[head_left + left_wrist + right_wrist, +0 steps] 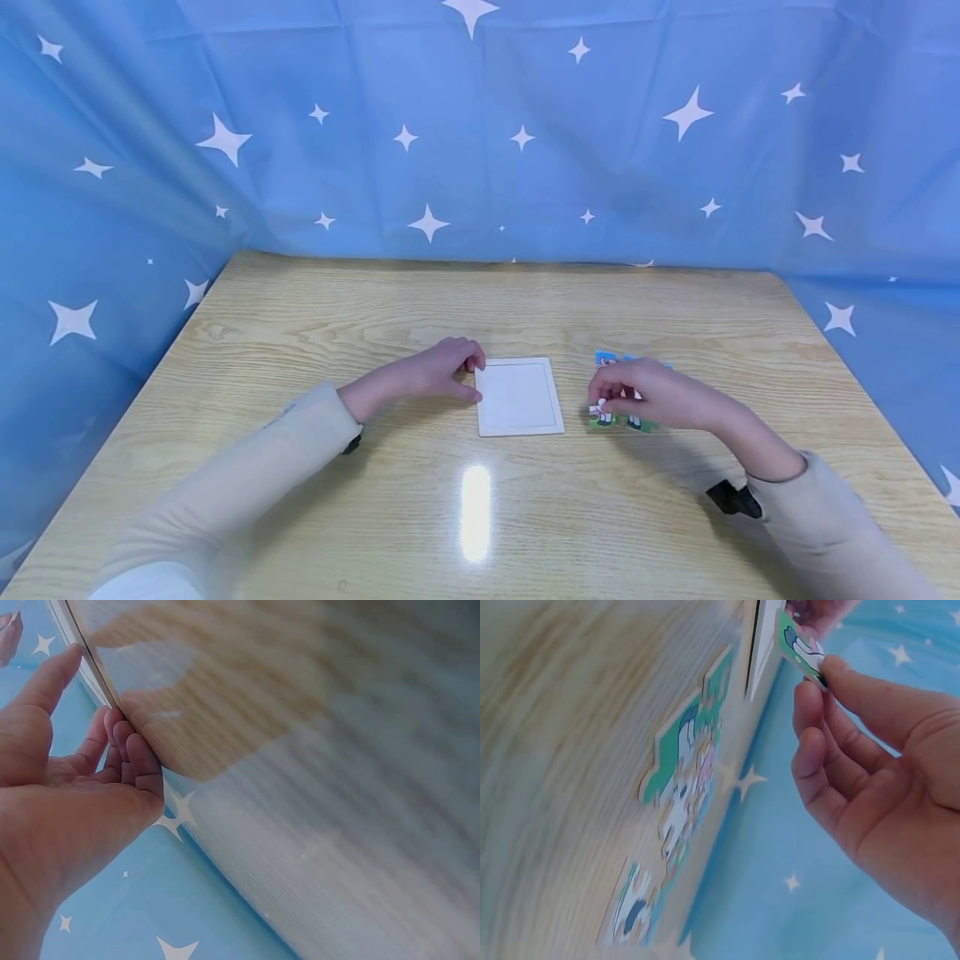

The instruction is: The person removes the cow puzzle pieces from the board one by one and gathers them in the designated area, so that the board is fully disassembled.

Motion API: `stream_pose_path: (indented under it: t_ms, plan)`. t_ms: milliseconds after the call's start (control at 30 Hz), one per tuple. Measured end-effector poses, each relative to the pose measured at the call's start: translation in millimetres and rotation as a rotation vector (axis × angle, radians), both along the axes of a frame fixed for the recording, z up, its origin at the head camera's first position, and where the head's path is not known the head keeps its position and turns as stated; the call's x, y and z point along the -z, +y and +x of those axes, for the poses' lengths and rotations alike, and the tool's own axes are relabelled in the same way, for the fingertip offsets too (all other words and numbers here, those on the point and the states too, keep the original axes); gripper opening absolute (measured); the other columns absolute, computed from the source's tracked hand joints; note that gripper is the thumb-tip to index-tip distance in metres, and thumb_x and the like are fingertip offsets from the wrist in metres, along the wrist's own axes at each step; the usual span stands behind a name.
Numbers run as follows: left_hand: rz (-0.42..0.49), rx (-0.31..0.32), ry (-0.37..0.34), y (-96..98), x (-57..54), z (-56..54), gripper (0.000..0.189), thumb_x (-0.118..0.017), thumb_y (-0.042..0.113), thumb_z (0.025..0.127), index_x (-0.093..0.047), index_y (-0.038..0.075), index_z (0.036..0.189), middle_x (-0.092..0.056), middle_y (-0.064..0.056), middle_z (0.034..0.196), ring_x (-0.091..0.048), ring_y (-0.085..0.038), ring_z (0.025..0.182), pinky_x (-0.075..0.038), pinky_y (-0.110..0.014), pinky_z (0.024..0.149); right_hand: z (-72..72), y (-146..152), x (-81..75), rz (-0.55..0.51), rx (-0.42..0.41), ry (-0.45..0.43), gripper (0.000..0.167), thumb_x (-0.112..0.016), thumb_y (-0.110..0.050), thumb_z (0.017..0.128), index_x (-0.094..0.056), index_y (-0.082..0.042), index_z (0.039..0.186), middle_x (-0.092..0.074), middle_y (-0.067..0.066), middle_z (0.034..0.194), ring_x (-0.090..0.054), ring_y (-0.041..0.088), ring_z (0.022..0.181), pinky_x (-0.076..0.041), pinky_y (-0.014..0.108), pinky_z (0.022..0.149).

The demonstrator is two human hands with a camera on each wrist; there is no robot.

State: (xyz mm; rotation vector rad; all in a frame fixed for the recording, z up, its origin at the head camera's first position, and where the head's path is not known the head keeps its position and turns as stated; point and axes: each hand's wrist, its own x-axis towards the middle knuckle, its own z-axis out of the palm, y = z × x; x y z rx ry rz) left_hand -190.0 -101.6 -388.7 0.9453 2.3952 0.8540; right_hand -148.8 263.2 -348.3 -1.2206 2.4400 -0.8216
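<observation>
A square white puzzle tray (519, 397) with a raised rim lies flat on the table. My left hand (438, 371) touches the tray's left edge, thumb and forefinger spread apart along it. To the right of the tray, my right hand (663, 396) pinches a puzzle piece (801, 649) between thumb and forefinger; it has a green and white print with dark outlines. Raised off the table in the right wrist view, that piece overlaps the tray's edge. Several other puzzle pieces (676, 754), green, white and blue, lie under the right hand, which partly hides them in the head view.
The wooden table (375, 308) carries a bright light reflection near its front. A blue curtain (480, 167) with white stars hangs behind the table and along its sides. A black wrist device (733, 498) sits at the right sleeve.
</observation>
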Motion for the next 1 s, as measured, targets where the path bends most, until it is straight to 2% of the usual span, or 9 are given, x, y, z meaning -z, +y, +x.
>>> stream_pose_path:
  t_ms: [300, 600, 1000]
  plan:
    - [-0.005, -0.002, -0.005, 0.0, -0.3, -0.2, 0.038, -0.081, 0.016, 0.101, -0.059, 0.001, 0.127, -0.053, -0.006, 0.112, -0.046, -0.021, 0.107, -0.039, -0.032, 0.095, -0.7, 21, -1.6, 0.018, 0.032, 0.011, 0.020, -0.077, 0.004, 0.100, -0.072, -0.015, 0.107, -0.063, -0.017, 0.094, -0.049, -0.001, 0.072, -0.045, 0.026, 0.061]
    - [-0.018, -0.012, 0.004, 1.7, -0.8, 1.1, 0.040, -0.081, 0.018, 0.101, -0.060, 0.002, 0.131, -0.055, -0.009, 0.122, -0.048, -0.026, 0.119, -0.042, -0.035, 0.104, -0.9, 40, 2.8, -0.010, 0.018, 0.042, 0.025, -0.074, 0.009, 0.100, -0.071, -0.015, 0.105, -0.063, -0.013, 0.087, -0.045, -0.003, 0.069, -0.042, 0.025, 0.058]
    - [-0.009, -0.008, 0.019, -0.6, 1.8, 0.8, 0.042, -0.082, 0.018, 0.099, -0.062, 0.002, 0.133, -0.055, -0.010, 0.125, -0.049, -0.028, 0.124, -0.043, -0.039, 0.110, 0.5, 62, 0.0, 0.004, 0.040, 0.031, 0.030, -0.072, 0.013, 0.100, -0.070, -0.017, 0.105, -0.064, -0.014, 0.088, -0.052, 0.001, 0.071, -0.044, 0.026, 0.059]
